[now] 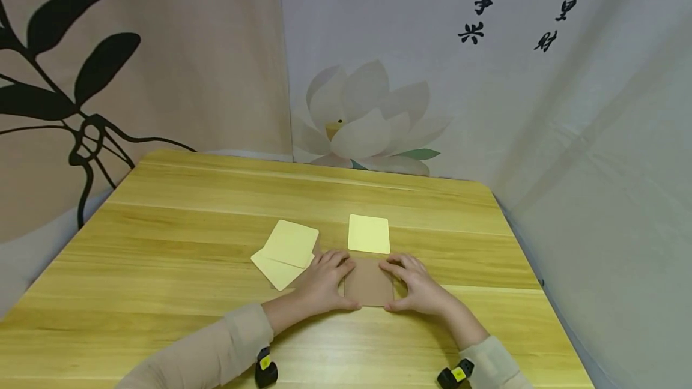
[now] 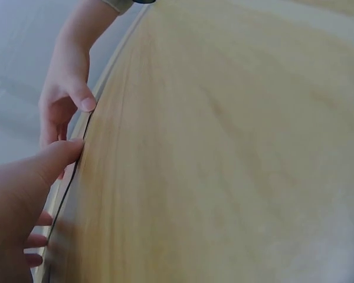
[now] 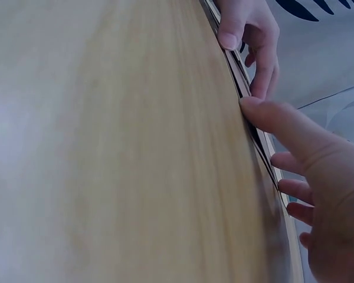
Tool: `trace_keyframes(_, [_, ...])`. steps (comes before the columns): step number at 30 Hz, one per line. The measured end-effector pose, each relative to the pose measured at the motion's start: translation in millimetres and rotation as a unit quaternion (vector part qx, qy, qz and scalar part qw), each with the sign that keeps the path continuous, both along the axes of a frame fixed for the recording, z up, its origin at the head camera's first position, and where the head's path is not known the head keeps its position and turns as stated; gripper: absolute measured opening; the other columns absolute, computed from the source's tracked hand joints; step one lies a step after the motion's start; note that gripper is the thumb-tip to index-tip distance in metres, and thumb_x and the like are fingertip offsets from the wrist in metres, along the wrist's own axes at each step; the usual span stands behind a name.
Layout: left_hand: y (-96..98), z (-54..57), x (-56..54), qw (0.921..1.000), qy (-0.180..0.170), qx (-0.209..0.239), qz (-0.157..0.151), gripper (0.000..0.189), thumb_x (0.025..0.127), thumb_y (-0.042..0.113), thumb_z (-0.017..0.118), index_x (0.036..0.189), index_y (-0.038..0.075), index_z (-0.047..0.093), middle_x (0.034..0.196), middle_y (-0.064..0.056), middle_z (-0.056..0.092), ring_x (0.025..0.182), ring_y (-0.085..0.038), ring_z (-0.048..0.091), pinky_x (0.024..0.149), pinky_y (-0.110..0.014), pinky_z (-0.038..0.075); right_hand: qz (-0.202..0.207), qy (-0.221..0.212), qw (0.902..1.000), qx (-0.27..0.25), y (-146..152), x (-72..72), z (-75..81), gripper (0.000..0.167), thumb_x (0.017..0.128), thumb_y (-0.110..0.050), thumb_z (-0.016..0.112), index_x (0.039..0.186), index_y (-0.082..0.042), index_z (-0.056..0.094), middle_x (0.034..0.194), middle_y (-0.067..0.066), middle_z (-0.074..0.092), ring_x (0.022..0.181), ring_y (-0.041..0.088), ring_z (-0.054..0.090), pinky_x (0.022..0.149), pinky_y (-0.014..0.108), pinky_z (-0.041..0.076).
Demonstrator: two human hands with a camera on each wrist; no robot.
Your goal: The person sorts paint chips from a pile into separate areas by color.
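Observation:
A thin brown square card [image 1: 369,284] lies on the table between both hands. My left hand [image 1: 323,286] grips its left side, thumb at the near corner and fingertips at the far corner. The right hand [image 1: 418,287] holds the opposite side in the same way. Just beyond the brown card is a pale yellow square card [image 1: 369,233]. Two more yellow cards, an upper one [image 1: 292,242] and a lower one [image 1: 277,269], overlap beside the left hand. In the wrist views, the left thumb [image 2: 53,160] and right thumb [image 3: 283,121] touch the card's near edge, seen nearly edge-on.
The wooden table [image 1: 162,239] extends around the cards. Behind it hangs a cloth backdrop [image 1: 373,23] with a printed lotus and dark characters. A black device is worn at the left wrist [image 1: 265,368] and another at the right wrist [image 1: 456,373].

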State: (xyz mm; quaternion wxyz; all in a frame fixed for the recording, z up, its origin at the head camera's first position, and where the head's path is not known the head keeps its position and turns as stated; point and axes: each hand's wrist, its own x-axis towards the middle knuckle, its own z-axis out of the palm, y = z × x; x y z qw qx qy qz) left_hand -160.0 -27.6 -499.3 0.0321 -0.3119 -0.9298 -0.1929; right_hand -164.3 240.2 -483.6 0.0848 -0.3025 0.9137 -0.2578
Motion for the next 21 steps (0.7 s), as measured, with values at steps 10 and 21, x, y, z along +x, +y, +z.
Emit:
trace_keyframes(10, [-5.1,2.2,0.1,0.9999,-0.015,0.002,-0.009,0.089,0.07,0.071,0.068,0.136,0.014,0.055,0.141,-0.007,0.043,0.131,-0.028,0.034,0.104,-0.05,0.027,-0.01,0.0,0.9999,0.003,-1.7,4.1,2.0,0.087,0.071,-0.05,0.08,0.143,-0.014,0.046,0.146,0.006,0.035,0.136,0.028,0.023,0.106,0.056,0.021])
trace_keyframes(21, [-24.7,9.3,-2.4,0.999,-0.015,0.039,-0.012,0.086,0.067,0.064,0.075,0.134,0.013,0.057,0.143,-0.007,0.042,0.13,-0.027,0.035,0.104,-0.054,0.024,-0.04,0.064,0.997,0.017,-14.4,8.7,8.4,0.086,0.069,-0.051,0.082,0.139,-0.012,0.051,0.145,0.011,0.038,0.134,0.031,0.026,0.107,0.055,0.018])
